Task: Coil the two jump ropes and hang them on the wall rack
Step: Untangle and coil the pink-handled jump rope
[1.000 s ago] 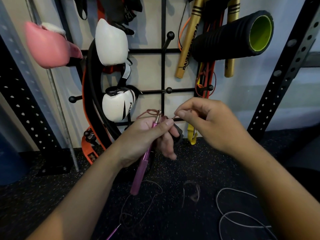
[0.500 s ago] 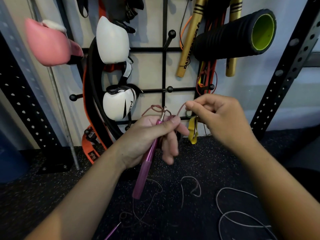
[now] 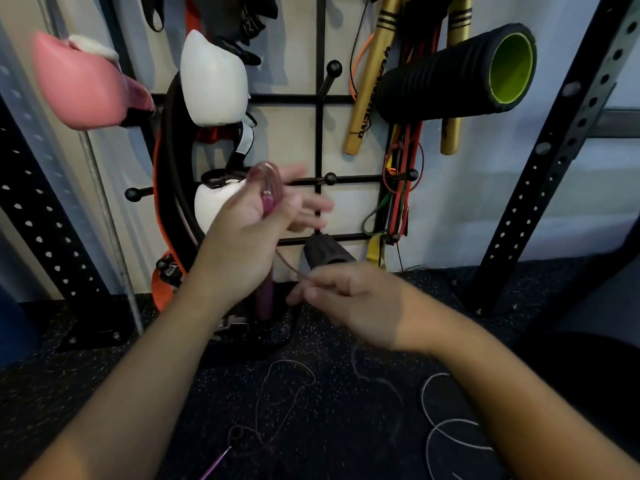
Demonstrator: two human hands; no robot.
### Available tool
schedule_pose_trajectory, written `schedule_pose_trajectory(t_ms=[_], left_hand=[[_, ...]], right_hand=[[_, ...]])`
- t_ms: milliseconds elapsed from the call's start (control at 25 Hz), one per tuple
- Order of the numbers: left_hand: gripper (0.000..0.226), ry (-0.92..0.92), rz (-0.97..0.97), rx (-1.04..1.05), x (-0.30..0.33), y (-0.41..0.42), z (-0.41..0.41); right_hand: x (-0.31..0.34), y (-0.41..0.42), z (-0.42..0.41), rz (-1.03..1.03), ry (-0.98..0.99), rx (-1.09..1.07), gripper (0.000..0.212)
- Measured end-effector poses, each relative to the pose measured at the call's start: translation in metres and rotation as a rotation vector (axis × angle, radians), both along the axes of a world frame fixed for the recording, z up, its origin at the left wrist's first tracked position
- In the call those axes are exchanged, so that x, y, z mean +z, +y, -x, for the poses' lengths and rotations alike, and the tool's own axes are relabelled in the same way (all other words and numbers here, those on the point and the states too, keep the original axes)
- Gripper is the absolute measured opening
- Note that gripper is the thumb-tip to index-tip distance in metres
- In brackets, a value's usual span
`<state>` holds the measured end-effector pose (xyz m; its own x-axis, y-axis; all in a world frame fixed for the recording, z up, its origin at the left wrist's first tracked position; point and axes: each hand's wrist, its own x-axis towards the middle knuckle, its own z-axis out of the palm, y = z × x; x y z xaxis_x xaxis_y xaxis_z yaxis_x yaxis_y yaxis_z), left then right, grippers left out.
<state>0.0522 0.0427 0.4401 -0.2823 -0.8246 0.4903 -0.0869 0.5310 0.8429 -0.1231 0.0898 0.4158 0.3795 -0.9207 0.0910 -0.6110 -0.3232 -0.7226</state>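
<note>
Nearest you, the white jump rope (image 3: 446, 427) lies loose on the floor (image 3: 346, 455), untouched, and most of the pink jump rope (image 3: 273, 407) trails there too, its second handle (image 3: 215, 463) at your feet. Your right hand (image 3: 360, 306) pinches the pink cord, feeding it up. Your left hand (image 3: 256, 237) grips the pink handle (image 3: 266, 296) by thumb and palm, fingers spread, with a small blurred coil begun on top — so the first rope is only started. Beyond, the wall rack (image 3: 320, 140) waits, a free peg (image 3: 330, 178) near — nothing hung yet
</note>
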Motion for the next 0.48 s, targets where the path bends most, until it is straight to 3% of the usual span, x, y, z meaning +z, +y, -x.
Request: schedule_pose_trajectory(t_ms=[120, 200, 280, 360, 480], left_hand=[[0.022, -0.242, -0.067, -0.088, -0.005, 0.004, -0.001], [0.038, -0.218, -0.14, -0.155, -0.004, 0.008, 0.002], [0.047, -0.216, -0.157, -0.193, -0.001, 0.008, 0.004], [0.041, -0.282, -0.126, -0.206, 0.0, 0.006, 0.002], [0.04, -0.331, -0.159, -0.225, -0.001, 0.004, -0.001]], right_hand=[[0.025, 0.002, 0.012, 0.205, -0.039, -0.03, 0.019], [0.032, 0.001, 0.019, 0.264, -0.16, -0.128, 0.016], [0.03, 0.001, 0.022, 0.31, -0.24, -0.256, 0.027], [0.026, 0.0, 0.023, 0.305, -0.237, -0.274, 0.031], [0.024, -0.003, 0.028, 0.193, -0.288, -0.137, 0.019]])
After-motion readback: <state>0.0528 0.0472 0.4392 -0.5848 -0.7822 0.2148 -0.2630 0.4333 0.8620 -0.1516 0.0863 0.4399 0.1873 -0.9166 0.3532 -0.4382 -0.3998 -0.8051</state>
